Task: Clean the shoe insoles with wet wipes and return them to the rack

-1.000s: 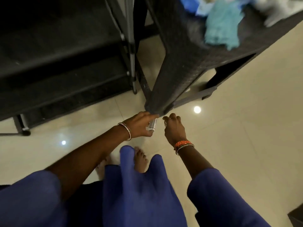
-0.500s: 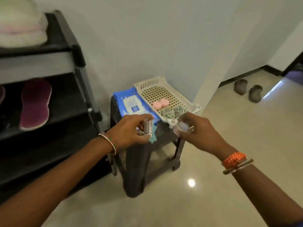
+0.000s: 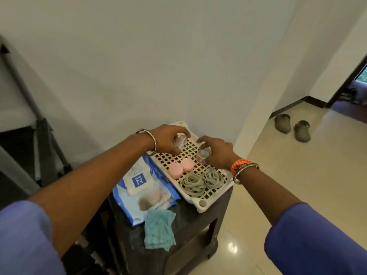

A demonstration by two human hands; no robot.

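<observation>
above the white perforated tray [image 3: 200, 203] on the dark stool [image 3: 190, 231]: left hand [image 3: 168, 138] curled around a small clear container [image 3: 180, 141], right hand [image 3: 216, 152] pinching a small clear cap [image 3: 203, 153]. inside the tray: two pink round cases [image 3: 180, 168], two bundles of grey bands [image 3: 202, 180]. just left of the tray: blue wet wipes pack [image 3: 143, 187], with a teal cloth [image 3: 158, 229] at its near edge. far left: dark shoe rack [image 3: 17, 155]. no insoles visible.

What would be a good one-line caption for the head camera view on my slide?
Both hands hold small clear items over a white perforated tray, left hand, right hand, beside a wet wipes pack.
</observation>
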